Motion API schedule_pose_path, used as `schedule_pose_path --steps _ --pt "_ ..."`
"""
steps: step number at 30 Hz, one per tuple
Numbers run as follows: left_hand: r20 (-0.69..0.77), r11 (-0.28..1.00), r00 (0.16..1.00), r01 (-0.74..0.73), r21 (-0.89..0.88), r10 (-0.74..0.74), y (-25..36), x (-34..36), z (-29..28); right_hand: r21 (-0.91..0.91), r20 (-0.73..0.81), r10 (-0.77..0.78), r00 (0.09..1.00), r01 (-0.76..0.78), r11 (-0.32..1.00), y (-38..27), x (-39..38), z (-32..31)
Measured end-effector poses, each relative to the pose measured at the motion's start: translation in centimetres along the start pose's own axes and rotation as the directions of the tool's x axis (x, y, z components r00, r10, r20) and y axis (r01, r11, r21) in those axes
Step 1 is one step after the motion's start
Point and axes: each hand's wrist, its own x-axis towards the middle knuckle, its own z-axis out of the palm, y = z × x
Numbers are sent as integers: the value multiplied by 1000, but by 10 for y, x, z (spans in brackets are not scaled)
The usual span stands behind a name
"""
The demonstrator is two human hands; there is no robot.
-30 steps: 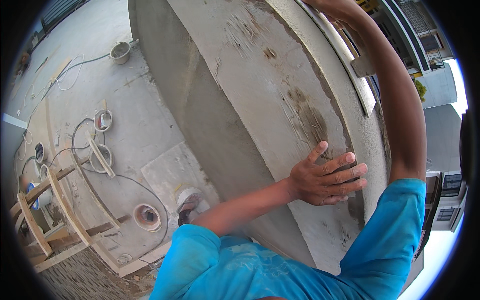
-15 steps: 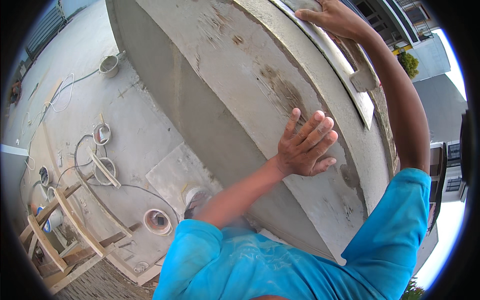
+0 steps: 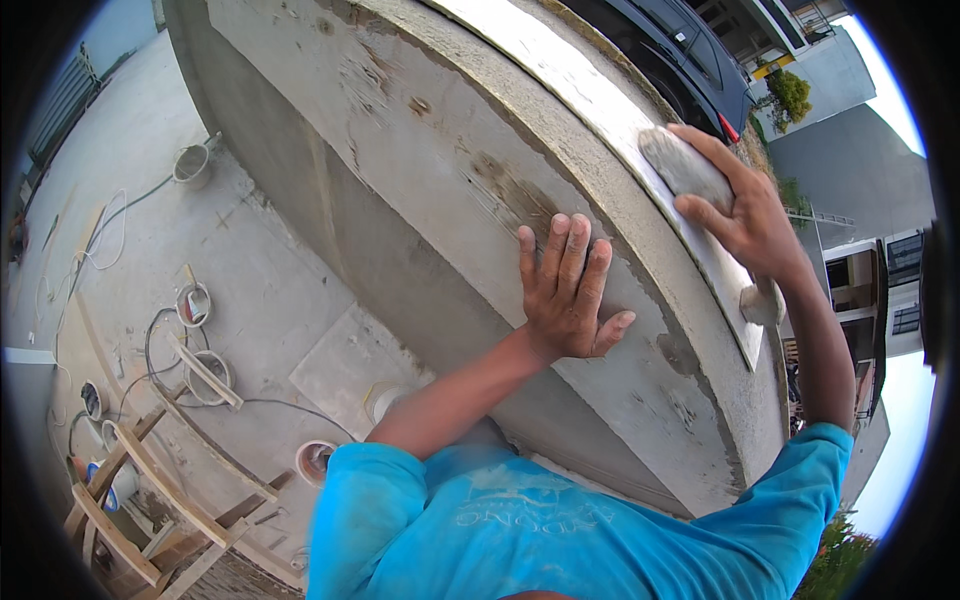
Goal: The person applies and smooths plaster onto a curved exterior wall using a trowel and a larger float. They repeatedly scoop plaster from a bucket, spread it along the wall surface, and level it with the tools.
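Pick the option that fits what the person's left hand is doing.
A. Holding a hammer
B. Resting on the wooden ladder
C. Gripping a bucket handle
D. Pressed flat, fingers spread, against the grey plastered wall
D: the left hand lies open and flat on the plastered wall, holding nothing.

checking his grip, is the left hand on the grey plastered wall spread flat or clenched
Spread flat: the left hand lies palm-down, fingers extended, on the grey plastered wall.

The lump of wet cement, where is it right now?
In the head view it sits upper right, under the fingers of the right hand, on the pale strip along the top edge of the concrete wall, right of the flat left hand.
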Motion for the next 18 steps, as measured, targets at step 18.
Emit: schedule_pose_path --steps 18 --pt "13 998 999 44 39 -44 -3 5 -5 122 65 -26 998 18 992 -34 -37 -6"
